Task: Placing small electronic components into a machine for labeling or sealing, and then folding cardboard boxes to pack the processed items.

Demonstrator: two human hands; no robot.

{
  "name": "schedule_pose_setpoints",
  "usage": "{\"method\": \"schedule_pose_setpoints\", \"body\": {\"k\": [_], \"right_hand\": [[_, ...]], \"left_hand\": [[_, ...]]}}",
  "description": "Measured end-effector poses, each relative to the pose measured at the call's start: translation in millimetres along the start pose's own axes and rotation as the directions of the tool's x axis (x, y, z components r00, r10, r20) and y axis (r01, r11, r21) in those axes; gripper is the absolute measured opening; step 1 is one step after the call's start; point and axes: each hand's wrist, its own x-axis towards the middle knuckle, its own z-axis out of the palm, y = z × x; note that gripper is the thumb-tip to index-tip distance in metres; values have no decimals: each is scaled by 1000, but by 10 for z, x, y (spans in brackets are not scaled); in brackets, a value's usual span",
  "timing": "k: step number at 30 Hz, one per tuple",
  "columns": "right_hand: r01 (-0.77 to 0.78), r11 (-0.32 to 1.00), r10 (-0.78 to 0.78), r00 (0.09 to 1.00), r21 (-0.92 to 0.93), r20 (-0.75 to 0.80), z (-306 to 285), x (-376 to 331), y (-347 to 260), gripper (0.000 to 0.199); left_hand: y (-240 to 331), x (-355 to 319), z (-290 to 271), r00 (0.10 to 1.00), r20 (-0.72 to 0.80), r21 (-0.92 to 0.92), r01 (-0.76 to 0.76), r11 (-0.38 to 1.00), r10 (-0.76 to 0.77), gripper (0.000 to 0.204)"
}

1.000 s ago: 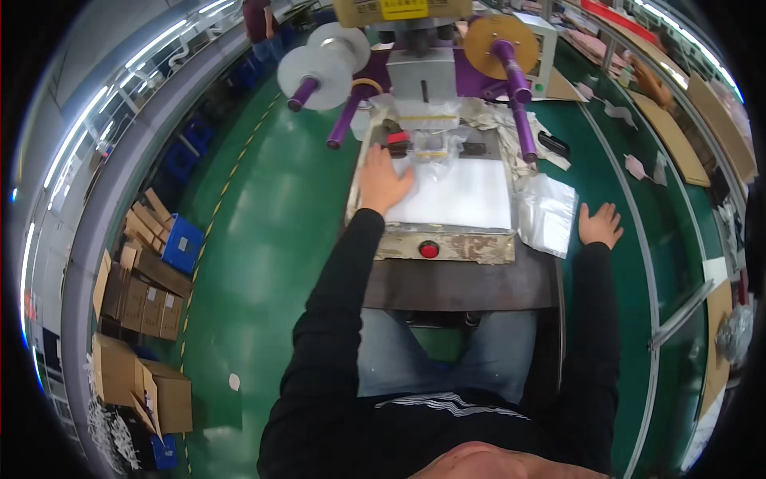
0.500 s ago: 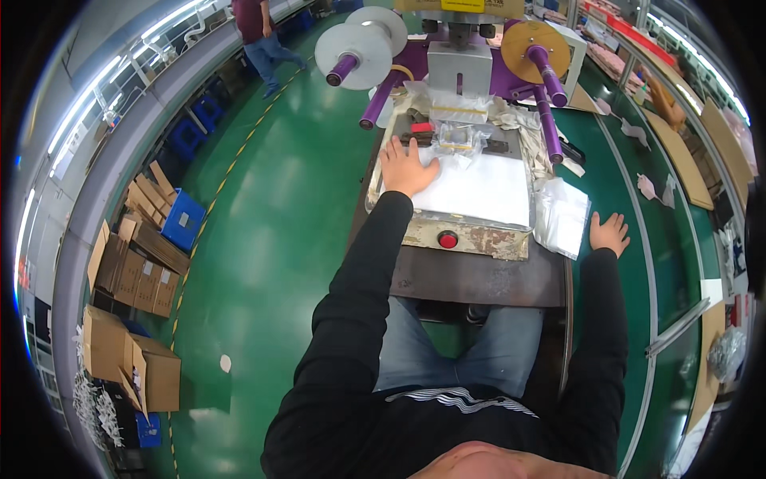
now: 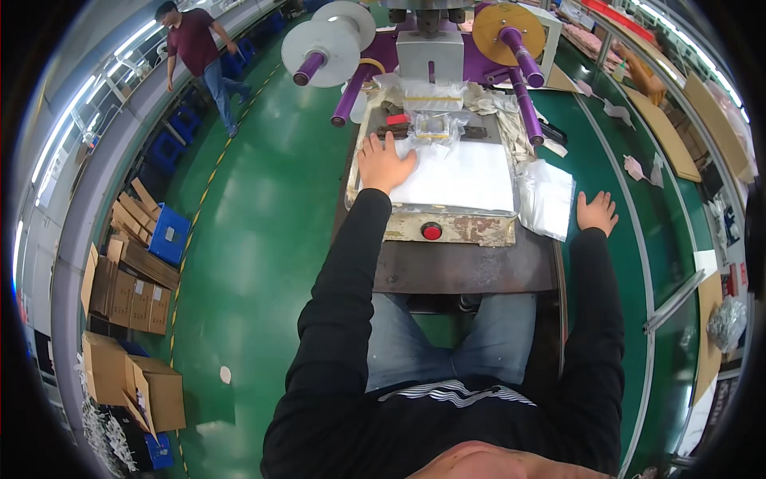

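Observation:
My left hand (image 3: 384,164) lies with spread fingers on the left edge of the machine's bed, over the side of a white sheet (image 3: 459,180). My right hand (image 3: 597,213) rests open, palm down, on the green conveyor belt (image 3: 614,263) to the right, holding nothing. Between my hands, a clear bag with white contents (image 3: 546,198) sits beside the bed. A small frame-like piece under clear plastic (image 3: 435,128) lies behind the sheet, below the press head (image 3: 429,57). On the bed's front is a red button (image 3: 432,231).
White reels (image 3: 321,52) and an orange disc (image 3: 508,40) flank the press, with purple rollers (image 3: 523,112) sticking out. Pink pieces (image 3: 636,168) lie on the belt. Cardboard boxes (image 3: 132,375) and a blue bin (image 3: 168,234) line the left aisle, where a person (image 3: 198,56) walks.
My view has shifted, so the machine sits slightly left and higher. Both hands keep their places. The person in the aisle now shows more fully.

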Motion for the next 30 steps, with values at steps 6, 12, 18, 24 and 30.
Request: {"method": "schedule_pose_setpoints", "body": {"k": [6, 12, 18, 24, 30], "right_hand": [[148, 981, -142, 988, 125, -53, -419, -217, -247, 56], [405, 909, -407, 914, 95, -7, -242, 219, 376, 56], [433, 855, -414, 901, 286, -130, -177, 1691, 1230, 54], [252, 896, -164, 953, 366, -256, 707, 2748, 1767, 76], [-51, 967, 65, 997, 249, -49, 288, 2263, 1188, 67]], "left_hand": [[-393, 63, 196, 947, -201, 33, -249, 968, 250, 75], [-188, -307, 49, 970, -120, 103, -197, 975, 209, 66], [72, -244, 15, 974, -139, 48, -173, 984, 178, 60], [-98, -235, 125, 947, -229, -12, -236, 972, 227, 54], [-57, -419, -111, 971, -191, 40, -136, 990, 142, 54]]}}
